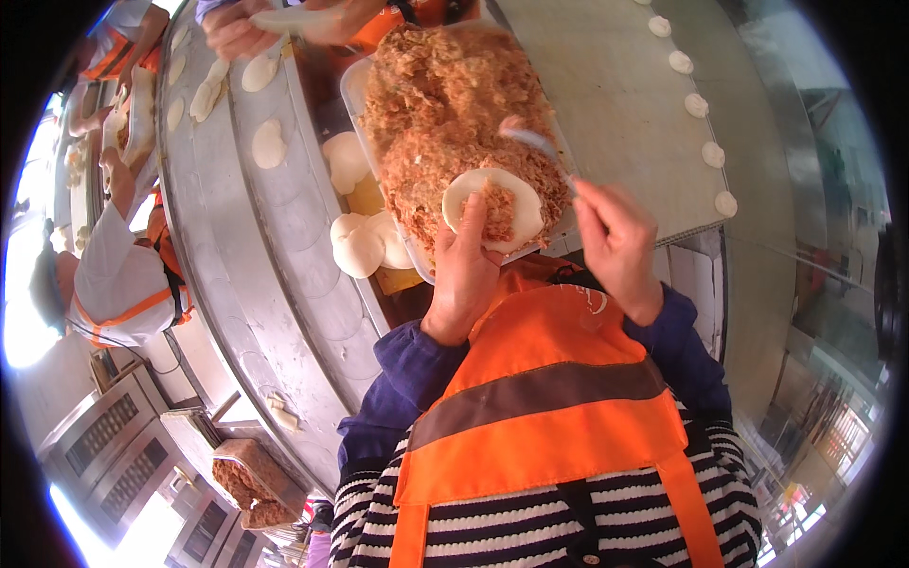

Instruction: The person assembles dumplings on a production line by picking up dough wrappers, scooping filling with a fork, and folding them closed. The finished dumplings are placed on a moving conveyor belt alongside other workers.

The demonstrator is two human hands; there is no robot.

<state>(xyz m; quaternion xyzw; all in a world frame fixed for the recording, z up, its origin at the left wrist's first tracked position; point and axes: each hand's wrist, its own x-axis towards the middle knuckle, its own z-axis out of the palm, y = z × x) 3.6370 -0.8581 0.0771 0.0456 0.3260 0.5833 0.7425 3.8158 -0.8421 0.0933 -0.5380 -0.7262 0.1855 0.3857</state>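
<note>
My left hand (465, 263) holds a round dough wrapper (527, 202), its thumb lying over the edge by a lump of minced filling (499, 213) in the middle. In my right hand (616, 238) is the handle of a thin spatula or spoon (536, 140), blurred, with a bit of filling at its tip. Both hands are over the near side of a clear plastic tub (353, 96) heaped with reddish-brown minced filling (454, 78). Soft dough wrappers (358, 245) lie in a pile left of the tub.
A metal conveyor (256, 284) with flattened dough pieces (269, 143) runs along the left. Right of the tub, filled buns (713, 154) line a flat surface (611, 106). A co-worker's hands (241, 32) work beyond the tub; another co-worker (124, 284) stands across the conveyor.
</note>
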